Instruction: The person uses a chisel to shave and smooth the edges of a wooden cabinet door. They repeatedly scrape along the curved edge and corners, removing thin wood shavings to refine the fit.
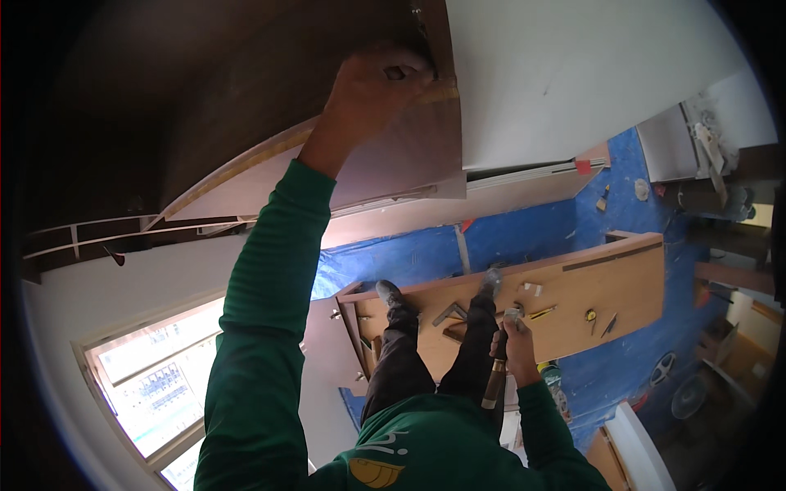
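My left hand (372,86) is raised to the corner of a dark wood cabinet (246,90), its fingers curled closed beside the upright edge. Whatever they pinch is hidden. Under that hand hangs a pale curved panel (393,155) with a raw yellowish edge. Low on the right, my right hand (520,350) is closed around a hammer (494,383), near its metal head, with the brown wooden handle pointing down. I stand on a long wooden cabinet carcass (557,303) laid flat. A metal square (449,314) lies between my feet.
On the carcass lie a yellow utility knife (542,313), a yellow tape measure (590,315) and a thin dark tool (609,326). Blue sheeting (532,229) covers the floor. A brush (603,198) lies on it. A bright window (155,385) is at lower left; clutter fills the right.
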